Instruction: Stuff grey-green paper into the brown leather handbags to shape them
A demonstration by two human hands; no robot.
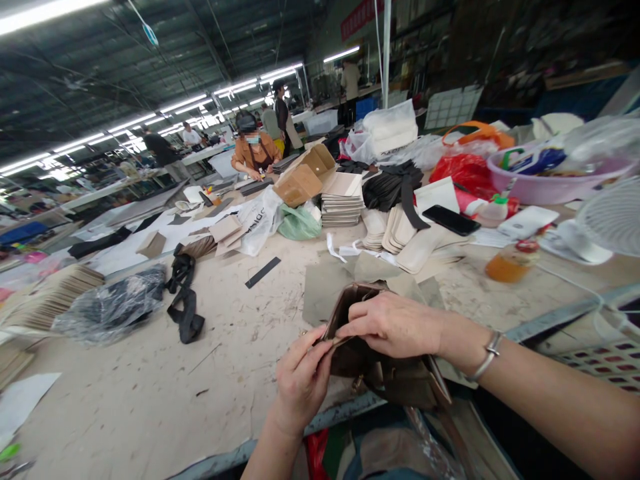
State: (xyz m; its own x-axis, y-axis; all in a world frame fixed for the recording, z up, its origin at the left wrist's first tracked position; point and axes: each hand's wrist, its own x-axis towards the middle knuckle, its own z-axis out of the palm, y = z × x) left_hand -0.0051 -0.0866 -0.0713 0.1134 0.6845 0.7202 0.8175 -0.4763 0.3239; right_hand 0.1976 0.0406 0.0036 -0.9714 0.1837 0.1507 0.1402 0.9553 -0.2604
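I hold a brown leather bag (385, 380) over the near edge of the worktable (150, 393). My left hand (300, 381) pinches its rim from the left, fingers closed on the leather. My right hand (393, 325) lies over the bag's open top, fingers curled onto the rim; a silver bracelet sits on that wrist. Flat grey-green leather pieces (325, 283) lie on the table just behind the bag.
Behind lie stacked beige cut pieces (400, 230), a stack of boards (343, 200), a cardboard box (303, 177), a black phone (451, 219), an orange jar (507, 263), black straps (186, 300) and a bagged black bundle (110, 307). A person (255, 152) works at the far end.
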